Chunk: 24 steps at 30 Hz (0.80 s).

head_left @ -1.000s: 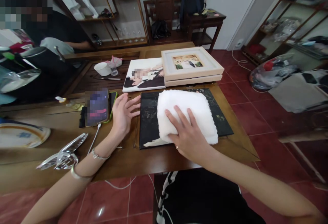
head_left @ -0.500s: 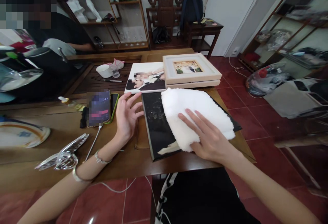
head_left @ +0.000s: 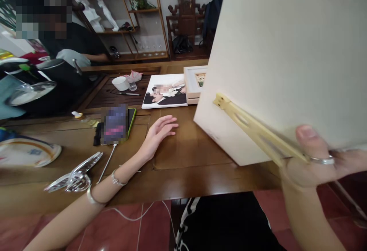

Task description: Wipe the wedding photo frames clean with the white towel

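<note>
My right hand [head_left: 312, 163] grips a picture frame [head_left: 275, 52] raised above the table's right side. Its pale back faces me, and a yellowish easel leg [head_left: 252, 128] sticks out from it. The thumb presses on the back; the other fingers are mostly hidden. A bit of something white, perhaps the cloth, shows at the far right behind the hand. Over the wooden tabletop, my left hand [head_left: 159, 134] is open with its fingers stretched out, holding nothing. Beyond it lies a photo panel [head_left: 166, 96], beside light wooden frames [head_left: 193, 86] partly covered by the raised one.
Left of my left hand lie a phone [head_left: 114, 124] on a cable and a silver butterfly-shaped object [head_left: 74, 176]. A white cup [head_left: 120, 83] stands on the slatted tray [head_left: 104, 94]. A person [head_left: 86, 40] sits across at the left.
The frame has been lifted off the table and turned, so its back shows instead of its dark front. My right hand moved right with it; my left hand moved slightly right. The white cloth is mostly hidden.
</note>
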{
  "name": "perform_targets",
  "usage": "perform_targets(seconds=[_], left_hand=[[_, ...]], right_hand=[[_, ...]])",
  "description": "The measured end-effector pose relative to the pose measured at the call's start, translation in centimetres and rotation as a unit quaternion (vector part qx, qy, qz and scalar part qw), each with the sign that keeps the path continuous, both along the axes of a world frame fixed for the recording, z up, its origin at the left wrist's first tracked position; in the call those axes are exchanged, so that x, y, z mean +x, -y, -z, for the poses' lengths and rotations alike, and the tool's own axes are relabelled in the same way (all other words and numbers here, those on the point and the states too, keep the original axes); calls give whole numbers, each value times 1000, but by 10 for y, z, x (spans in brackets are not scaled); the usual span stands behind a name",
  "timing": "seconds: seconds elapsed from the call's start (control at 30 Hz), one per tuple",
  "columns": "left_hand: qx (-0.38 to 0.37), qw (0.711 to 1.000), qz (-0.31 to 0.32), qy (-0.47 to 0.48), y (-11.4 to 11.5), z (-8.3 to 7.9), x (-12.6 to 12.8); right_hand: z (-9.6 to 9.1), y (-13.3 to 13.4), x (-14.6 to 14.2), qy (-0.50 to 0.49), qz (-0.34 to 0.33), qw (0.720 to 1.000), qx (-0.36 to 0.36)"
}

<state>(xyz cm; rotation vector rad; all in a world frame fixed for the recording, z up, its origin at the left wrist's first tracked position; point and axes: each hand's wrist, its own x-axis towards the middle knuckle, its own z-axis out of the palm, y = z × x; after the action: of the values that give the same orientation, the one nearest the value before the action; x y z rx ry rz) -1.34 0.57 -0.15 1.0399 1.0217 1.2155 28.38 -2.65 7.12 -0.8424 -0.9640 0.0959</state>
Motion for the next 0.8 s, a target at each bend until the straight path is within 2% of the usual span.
perform_targets(seconds=[0.07,0.13,0.17,0.23,0.3,0.43,0.57,0.67,0.73,0.8], left_hand=[[-33,997,68,10,2,0,1],[-70,987,136,42,4,1,3],[-80,984,146,58,5,1,4],[-82,987,115,82,7,2,5],[-76,990,51,104,7,2,7],[-91,982,-38,163,4,-1,6],[-121,972,-126,154,-4,-4,0],[-158,966,-149,138,-8,-4,-6],[-164,966,-152,132,-9,-5,-9],[-160,967,-156,126,-10,-5,-11]], right_hand=[[-5,4,-21,-36,11,998,45],[-6,7,-37,-85,-22,996,7],[-5,8,-43,-112,-39,993,-25],[0,10,-50,-165,-69,980,-83],[7,11,-52,-199,-92,967,-132],[22,18,-44,-211,-119,949,-201],[34,32,-27,-215,-123,926,-284],[38,39,-8,-213,-85,918,-324],[38,39,6,-194,-24,936,-293],[38,37,21,-146,44,961,-232]])
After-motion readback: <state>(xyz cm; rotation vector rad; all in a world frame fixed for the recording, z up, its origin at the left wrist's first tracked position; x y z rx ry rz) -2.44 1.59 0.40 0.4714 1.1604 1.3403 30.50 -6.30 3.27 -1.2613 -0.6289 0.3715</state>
